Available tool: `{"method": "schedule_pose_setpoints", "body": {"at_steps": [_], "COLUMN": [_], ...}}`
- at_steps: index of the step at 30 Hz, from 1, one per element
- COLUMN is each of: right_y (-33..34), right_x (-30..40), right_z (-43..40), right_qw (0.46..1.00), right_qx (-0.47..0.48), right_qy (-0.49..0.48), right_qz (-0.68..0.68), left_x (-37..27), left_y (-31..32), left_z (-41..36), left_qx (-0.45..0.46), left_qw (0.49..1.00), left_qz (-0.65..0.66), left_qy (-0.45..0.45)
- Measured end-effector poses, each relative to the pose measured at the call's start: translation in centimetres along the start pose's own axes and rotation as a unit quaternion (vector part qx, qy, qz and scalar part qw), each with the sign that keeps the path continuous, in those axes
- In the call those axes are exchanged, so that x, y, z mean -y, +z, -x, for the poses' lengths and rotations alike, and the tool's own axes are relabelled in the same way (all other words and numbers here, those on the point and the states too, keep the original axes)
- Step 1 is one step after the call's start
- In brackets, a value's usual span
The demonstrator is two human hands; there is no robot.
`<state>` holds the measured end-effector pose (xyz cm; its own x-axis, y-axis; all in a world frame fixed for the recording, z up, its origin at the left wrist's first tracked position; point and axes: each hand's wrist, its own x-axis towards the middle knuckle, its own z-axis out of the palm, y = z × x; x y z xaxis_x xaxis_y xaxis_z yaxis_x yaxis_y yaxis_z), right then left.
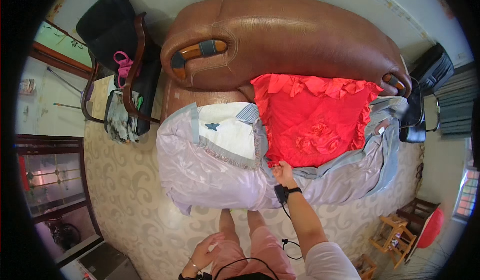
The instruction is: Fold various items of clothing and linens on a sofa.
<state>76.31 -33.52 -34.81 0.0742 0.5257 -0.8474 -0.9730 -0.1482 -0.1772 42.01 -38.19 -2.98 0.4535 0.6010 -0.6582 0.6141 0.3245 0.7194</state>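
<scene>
A red ruffled cushion [307, 111] with fabric roses leans against the backrest of a brown leather sofa [300, 36]. At the cushion's lower left corner, my right hand [282, 170] has its fingers on the ruffle; it seems to pinch the edge. My left hand [208, 248] hangs in front of my left thigh, with nothing in it and its fingers loosely bent. Under and around the cushion lies a pale lilac satin cover [213, 182], draped over the seat. To the cushion's left is a white cloth [228, 130] with a blue butterfly, a striped corner and a fringed grey border.
At the left, a black armchair [108, 29] with wooden arms holds a pink item [123, 66] and folded clothes [122, 117]. Another black chair [412, 122] stands right of the sofa. Wooden stools [393, 235] are at the lower right. A black cable [290, 250] hangs near my legs.
</scene>
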Motion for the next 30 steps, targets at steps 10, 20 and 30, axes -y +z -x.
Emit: {"method": "schedule_pose_setpoints", "body": {"at_steps": [10, 20, 30], "right_y": [4.7, 8.9, 4.9], "right_x": [2.8, -4.1, -4.5], "right_z": [22.8, 29.5, 24.7], "right_qw": [0.939, 0.784, 0.775], "right_qx": [0.170, 0.372, 0.368], "right_qy": [-0.027, 0.272, 0.195], "right_qz": [0.298, 0.416, 0.475], "left_x": [-1.9, -3.8, 0.2], "left_y": [-2.8, 0.0, 4.7], "left_z": [-3.4, -11.9, -18.4], "left_qx": [0.044, 0.143, 0.061], "left_qw": [0.954, 0.880, 0.953], "left_qz": [0.297, 0.440, 0.212], "left_qy": [-0.012, -0.104, -0.206]}}
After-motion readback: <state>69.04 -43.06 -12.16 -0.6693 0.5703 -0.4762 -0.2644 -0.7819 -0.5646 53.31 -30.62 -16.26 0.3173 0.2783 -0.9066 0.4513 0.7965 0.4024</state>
